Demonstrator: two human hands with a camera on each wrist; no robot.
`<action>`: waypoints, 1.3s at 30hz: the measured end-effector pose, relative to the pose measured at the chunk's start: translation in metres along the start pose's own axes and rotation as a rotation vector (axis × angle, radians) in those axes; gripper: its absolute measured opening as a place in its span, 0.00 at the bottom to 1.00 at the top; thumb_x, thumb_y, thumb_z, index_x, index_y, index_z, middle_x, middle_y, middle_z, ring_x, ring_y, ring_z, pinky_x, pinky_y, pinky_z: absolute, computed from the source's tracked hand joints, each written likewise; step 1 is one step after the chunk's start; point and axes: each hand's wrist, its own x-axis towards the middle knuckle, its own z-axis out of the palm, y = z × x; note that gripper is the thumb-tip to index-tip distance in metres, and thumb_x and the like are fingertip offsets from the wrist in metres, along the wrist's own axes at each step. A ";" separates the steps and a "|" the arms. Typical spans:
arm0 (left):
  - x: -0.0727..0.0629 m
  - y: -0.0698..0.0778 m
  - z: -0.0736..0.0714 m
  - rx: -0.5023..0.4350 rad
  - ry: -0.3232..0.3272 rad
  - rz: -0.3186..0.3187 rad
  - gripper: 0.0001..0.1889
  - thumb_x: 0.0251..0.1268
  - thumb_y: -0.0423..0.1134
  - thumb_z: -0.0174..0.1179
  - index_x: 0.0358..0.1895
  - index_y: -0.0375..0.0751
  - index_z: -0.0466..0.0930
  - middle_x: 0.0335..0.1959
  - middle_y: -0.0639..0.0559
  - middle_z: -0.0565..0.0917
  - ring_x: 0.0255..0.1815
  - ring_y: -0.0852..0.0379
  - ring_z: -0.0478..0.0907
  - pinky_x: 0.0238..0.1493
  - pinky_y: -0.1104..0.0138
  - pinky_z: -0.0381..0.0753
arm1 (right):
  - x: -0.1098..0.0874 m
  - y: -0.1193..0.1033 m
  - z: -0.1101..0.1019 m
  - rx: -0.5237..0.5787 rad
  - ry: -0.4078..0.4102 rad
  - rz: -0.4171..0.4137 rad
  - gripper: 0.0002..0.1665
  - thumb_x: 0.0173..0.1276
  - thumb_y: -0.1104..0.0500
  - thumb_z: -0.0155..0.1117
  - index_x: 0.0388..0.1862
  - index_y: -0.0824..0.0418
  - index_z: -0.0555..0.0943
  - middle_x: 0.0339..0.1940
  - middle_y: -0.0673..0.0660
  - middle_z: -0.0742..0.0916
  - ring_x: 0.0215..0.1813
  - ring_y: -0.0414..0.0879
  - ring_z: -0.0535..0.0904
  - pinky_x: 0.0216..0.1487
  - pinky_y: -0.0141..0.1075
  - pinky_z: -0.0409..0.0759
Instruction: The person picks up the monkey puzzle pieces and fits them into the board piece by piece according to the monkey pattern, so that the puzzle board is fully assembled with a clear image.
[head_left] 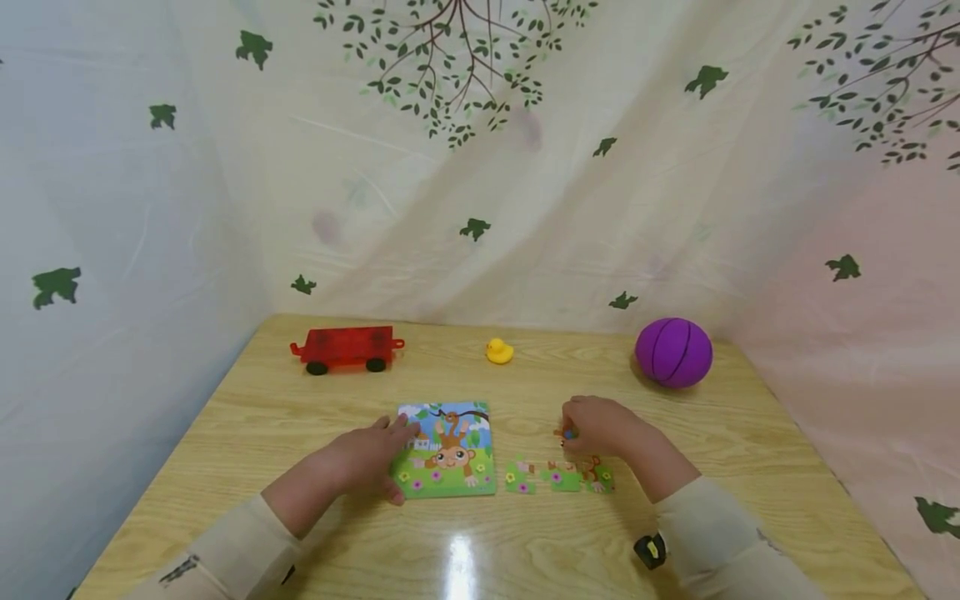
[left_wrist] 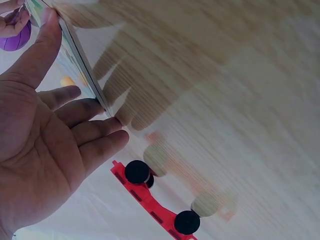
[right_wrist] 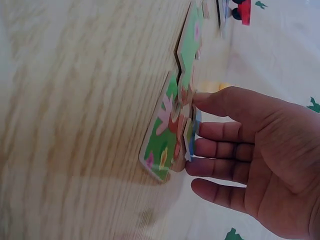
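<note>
A square picture board point(head_left: 453, 479) with a monkey hanging from a branch lies on the table in the head view. My left hand point(head_left: 363, 460) rests along its left edge, fingers spread over the top and thumb near the lower corner. To the right of the board lie loose jigsaw pieces: a left one point(head_left: 519, 479), a middle one point(head_left: 562, 479) and a right one point(head_left: 603, 479), all with green grass. Just above them my right hand point(head_left: 603, 427) pinches another jigsaw piece point(right_wrist: 189, 137), with blue on it, between thumb and fingers. The hand hides most of it in the head view.
Along the back of the wooden table point(head_left: 247, 433) stand a red toy wagon point(head_left: 348, 346), a yellow rubber duck point(head_left: 499, 352) and a purple ball point(head_left: 674, 352). A leaf-printed cloth point(head_left: 420, 258) hangs behind. A black band point(head_left: 649, 551) is at the right wrist.
</note>
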 end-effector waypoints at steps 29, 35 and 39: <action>-0.001 -0.003 0.000 0.016 0.003 0.006 0.52 0.46 0.56 0.75 0.75 0.41 0.60 0.78 0.39 0.57 0.76 0.33 0.55 0.67 0.40 0.65 | 0.051 -0.121 0.001 -0.233 0.094 -0.308 0.16 0.64 0.41 0.67 0.43 0.49 0.82 0.43 0.45 0.83 0.44 0.41 0.78 0.43 0.36 0.79; 0.000 -0.003 0.001 0.024 0.010 0.015 0.52 0.45 0.57 0.74 0.75 0.40 0.60 0.77 0.39 0.58 0.76 0.33 0.55 0.66 0.41 0.67 | 0.056 -0.133 0.004 -0.288 0.051 -0.264 0.19 0.65 0.40 0.66 0.47 0.48 0.83 0.43 0.44 0.82 0.45 0.41 0.77 0.42 0.35 0.79; -0.001 -0.003 0.000 0.039 0.014 0.015 0.52 0.46 0.57 0.74 0.75 0.41 0.60 0.77 0.39 0.58 0.76 0.34 0.56 0.66 0.41 0.68 | 0.056 -0.136 0.003 -0.268 0.034 -0.255 0.17 0.66 0.42 0.67 0.48 0.48 0.84 0.44 0.45 0.82 0.46 0.41 0.77 0.45 0.35 0.80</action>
